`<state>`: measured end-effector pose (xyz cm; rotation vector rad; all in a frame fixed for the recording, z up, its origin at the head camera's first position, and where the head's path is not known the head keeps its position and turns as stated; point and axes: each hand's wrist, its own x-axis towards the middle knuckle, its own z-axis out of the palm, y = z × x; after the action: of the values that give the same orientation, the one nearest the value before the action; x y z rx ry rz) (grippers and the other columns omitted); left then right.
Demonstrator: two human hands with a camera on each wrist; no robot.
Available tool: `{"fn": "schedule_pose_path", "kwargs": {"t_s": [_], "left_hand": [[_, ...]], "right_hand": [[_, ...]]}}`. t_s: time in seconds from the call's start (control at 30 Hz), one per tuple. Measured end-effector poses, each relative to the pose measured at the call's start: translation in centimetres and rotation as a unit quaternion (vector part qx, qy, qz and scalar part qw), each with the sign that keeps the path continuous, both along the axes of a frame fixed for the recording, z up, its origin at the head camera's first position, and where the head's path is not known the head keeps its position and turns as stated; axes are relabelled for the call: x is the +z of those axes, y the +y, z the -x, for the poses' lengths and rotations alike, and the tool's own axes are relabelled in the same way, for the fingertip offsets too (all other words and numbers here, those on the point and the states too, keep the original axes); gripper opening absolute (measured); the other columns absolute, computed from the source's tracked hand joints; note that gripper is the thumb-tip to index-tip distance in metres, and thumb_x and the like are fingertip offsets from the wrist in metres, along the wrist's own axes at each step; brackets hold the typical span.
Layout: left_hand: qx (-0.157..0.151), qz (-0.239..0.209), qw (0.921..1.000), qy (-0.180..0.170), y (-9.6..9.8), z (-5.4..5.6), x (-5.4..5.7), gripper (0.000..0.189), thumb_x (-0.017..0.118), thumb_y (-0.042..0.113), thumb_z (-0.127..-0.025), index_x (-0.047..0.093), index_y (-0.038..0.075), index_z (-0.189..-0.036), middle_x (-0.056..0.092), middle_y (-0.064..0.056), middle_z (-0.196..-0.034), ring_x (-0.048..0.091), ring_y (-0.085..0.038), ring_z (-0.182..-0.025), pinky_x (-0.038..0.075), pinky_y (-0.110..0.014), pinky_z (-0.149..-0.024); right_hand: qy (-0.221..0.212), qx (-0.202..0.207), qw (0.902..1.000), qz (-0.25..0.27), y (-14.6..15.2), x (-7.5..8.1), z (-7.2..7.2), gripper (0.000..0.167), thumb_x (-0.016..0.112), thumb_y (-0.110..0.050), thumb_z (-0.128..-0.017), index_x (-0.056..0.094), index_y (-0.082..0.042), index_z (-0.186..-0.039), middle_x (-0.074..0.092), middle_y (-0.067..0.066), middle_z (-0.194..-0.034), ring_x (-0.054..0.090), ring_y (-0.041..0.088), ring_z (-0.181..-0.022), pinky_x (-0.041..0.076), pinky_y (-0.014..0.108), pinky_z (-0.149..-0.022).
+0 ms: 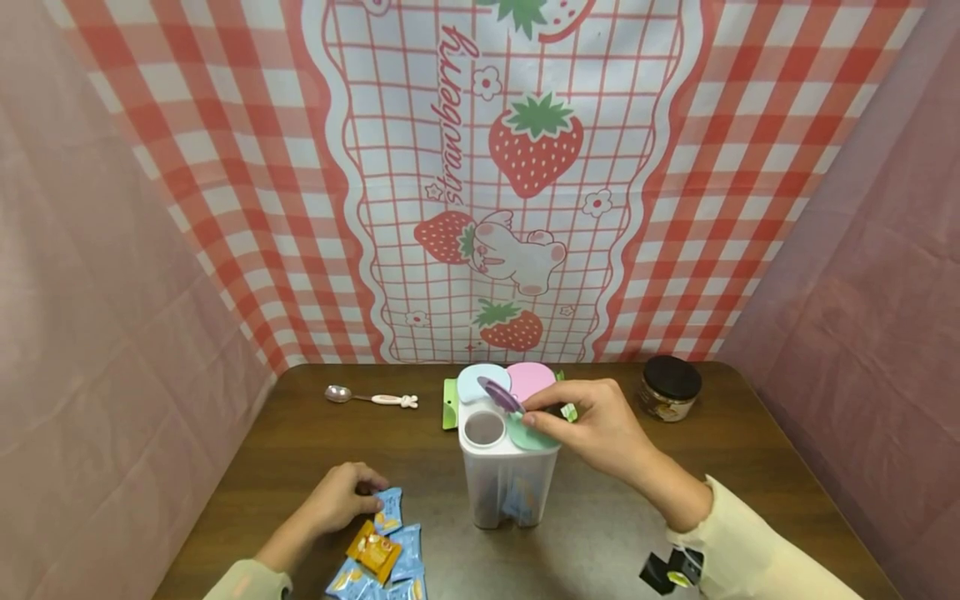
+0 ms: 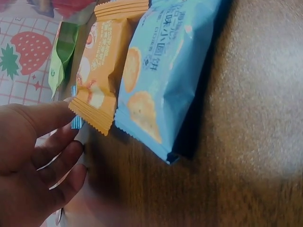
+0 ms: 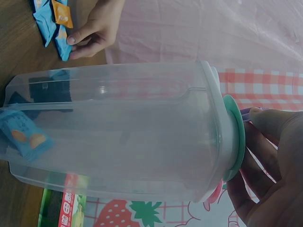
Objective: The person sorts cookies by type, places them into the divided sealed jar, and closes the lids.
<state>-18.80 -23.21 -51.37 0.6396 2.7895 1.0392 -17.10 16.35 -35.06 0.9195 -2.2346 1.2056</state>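
Note:
My right hand (image 1: 603,425) pinches a raised purple lid (image 1: 498,393) on a tall clear storage container (image 1: 486,479). The round opening (image 1: 485,427) under that lid is uncovered. Pale blue (image 1: 480,382), pink (image 1: 531,379) and green (image 1: 536,437) lids cover the other openings. Through the clear wall, a blue snack packet (image 3: 26,135) shows at the container's bottom. My left hand (image 1: 337,498) pinches the edge of a blue snack packet (image 1: 388,510) between thumb and fingers, close over the table. Beside it lie an orange packet (image 1: 373,552) and several more blue packets (image 1: 407,550).
A spoon (image 1: 371,398) with a white rabbit-shaped handle lies at the back left. At the back right stands a jar (image 1: 670,387) with a black lid. Behind the container, a green package (image 1: 450,404) sticks out. A checked strawberry cloth (image 1: 525,250) hangs at the table's back.

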Motion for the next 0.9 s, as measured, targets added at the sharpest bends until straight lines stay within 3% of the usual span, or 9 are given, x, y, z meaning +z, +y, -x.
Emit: {"fn": "schedule_pose_path", "kwargs": {"t_s": [0.23, 0.63, 0.9], "left_hand": [[0.012, 0.004, 0.9999, 0.001, -0.25, 0.20, -0.14, 0.020, 0.085, 0.009, -0.078, 0.079, 0.007, -0.097, 0.069, 0.003, -0.084, 0.057, -0.002, -0.077, 0.048, -0.024, -0.068], [0.011, -0.014, 0.9998, -0.005, -0.56, 0.35, -0.08, 0.017, 0.082, 0.007, -0.080, 0.074, 0.007, -0.094, 0.068, 0.003, -0.081, 0.058, -0.003, -0.074, 0.049, -0.023, -0.066], [0.006, -0.058, 0.9979, -0.026, -0.79, 0.46, 0.27, 0.018, 0.083, 0.003, -0.080, 0.073, 0.004, -0.095, 0.067, 0.000, -0.080, 0.057, -0.003, -0.072, 0.049, -0.022, -0.065]], "right_hand": [[-0.003, -0.005, 1.0000, -0.005, -0.01, -0.07, -0.03, 0.011, 0.087, -0.013, -0.082, 0.082, -0.019, -0.091, 0.079, -0.009, -0.086, 0.070, 0.004, -0.077, 0.055, 0.022, -0.069], [-0.001, -0.006, 1.0000, -0.007, -0.04, -0.16, -0.04, 0.012, 0.087, -0.013, -0.082, 0.082, -0.020, -0.090, 0.078, -0.010, -0.086, 0.070, 0.003, -0.077, 0.056, 0.025, -0.068], [0.004, -0.002, 0.9999, -0.015, 0.00, 0.13, 0.00, 0.013, 0.086, -0.014, -0.083, 0.082, -0.021, -0.093, 0.078, -0.010, -0.088, 0.071, 0.004, -0.079, 0.055, 0.022, -0.070]]}}
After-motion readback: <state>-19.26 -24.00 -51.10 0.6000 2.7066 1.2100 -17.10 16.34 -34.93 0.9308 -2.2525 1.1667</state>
